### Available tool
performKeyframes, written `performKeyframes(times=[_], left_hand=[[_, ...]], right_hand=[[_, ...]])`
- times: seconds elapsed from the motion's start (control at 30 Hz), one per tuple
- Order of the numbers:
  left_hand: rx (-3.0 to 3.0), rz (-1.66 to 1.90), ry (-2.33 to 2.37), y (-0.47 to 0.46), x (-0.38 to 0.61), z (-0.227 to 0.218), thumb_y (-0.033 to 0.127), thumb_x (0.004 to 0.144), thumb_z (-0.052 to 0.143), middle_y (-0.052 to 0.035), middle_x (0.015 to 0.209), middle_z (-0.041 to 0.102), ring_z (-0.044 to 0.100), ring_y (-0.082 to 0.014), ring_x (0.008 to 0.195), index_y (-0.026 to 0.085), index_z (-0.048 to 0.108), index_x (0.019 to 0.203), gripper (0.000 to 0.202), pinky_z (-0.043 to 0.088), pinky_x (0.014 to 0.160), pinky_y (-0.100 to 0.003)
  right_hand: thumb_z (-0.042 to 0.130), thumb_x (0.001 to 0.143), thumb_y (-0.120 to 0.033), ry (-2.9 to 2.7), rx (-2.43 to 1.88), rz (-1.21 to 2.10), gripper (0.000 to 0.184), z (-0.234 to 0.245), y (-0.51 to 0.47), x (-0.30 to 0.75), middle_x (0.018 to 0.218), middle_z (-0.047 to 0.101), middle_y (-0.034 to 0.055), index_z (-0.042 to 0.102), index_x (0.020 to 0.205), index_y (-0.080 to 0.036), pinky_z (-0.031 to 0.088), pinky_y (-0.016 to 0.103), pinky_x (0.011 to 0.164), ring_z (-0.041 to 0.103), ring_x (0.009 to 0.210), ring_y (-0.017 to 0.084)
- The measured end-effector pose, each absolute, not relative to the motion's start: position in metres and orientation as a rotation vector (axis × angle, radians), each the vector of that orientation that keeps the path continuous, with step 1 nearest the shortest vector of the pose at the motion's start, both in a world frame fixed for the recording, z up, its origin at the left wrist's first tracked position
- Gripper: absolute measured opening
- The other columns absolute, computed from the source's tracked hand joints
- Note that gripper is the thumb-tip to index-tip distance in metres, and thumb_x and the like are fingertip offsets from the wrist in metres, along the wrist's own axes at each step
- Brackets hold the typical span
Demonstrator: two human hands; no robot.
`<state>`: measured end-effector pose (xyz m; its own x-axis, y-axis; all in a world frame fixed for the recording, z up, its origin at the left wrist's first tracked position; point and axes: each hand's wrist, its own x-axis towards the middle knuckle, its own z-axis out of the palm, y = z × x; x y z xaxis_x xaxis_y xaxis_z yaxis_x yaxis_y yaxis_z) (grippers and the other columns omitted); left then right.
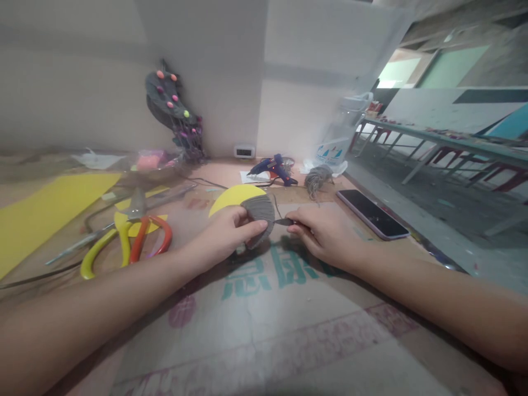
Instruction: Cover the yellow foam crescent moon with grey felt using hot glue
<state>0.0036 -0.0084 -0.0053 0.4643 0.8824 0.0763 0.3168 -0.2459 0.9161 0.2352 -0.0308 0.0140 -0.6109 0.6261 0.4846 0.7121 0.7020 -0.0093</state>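
Observation:
My left hand (229, 228) is closed on a yellow card piece (235, 196) with a curved edge, thumb in front. Its right part is wound with grey yarn (259, 212). Just to the right, my right hand (315, 231) pinches a dark grey strand (282, 221) that runs from the wrapped part. A loose bundle of grey yarn (317, 180) lies behind my right hand. Behind the card, a blue glue gun (273, 168) rests on the table.
Scissors (138, 236) with red and yellow handles lie left, near a yellow sheet (45, 212). A phone (373, 213) lies right, with a plastic bottle (340, 129) behind it. A small digital clock (245, 152) and a grey crescent ornament (167, 102) stand against the back panel.

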Motion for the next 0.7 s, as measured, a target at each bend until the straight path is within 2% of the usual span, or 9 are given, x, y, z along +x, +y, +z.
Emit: performKeyframes(times=[0.27,0.47,0.7], left_hand=[[1.779,0.767,1.014,-0.0093,0.0045,-0.0033,0.050,0.082,0.059,0.0028,0.063,0.056,0.048,-0.0119,0.055,0.015,0.062,0.079,0.034,0.037,0.053,-0.024],[1.760,0.774,0.983,-0.0110,0.0054,-0.0021,0.050,0.082,0.057,0.0006,0.067,0.059,0.051,-0.0135,0.058,0.015,0.064,0.085,0.036,0.039,0.056,-0.025],[1.779,0.740,0.997,-0.0099,0.0041,-0.0030,0.051,0.082,0.058,-0.0001,0.069,0.060,0.052,-0.0142,0.060,0.016,0.063,0.081,0.035,0.038,0.056,-0.025]], right_hand=[[0.045,0.095,-0.029,-2.429,-1.004,-0.273,0.026,0.0130,-0.0302,0.2366,0.070,0.062,0.0057,0.064,0.092,-0.012,0.029,0.027,0.060,0.052,0.064,0.016],[0.043,0.095,-0.030,-2.454,-1.028,-0.270,0.027,0.0154,-0.0323,0.2365,0.071,0.063,0.0063,0.064,0.094,-0.013,0.030,0.027,0.060,0.053,0.064,0.017],[0.045,0.095,-0.030,-2.459,-1.031,-0.237,0.026,0.0149,-0.0317,0.2361,0.073,0.065,0.0066,0.064,0.095,-0.013,0.032,0.027,0.061,0.055,0.067,0.017]])
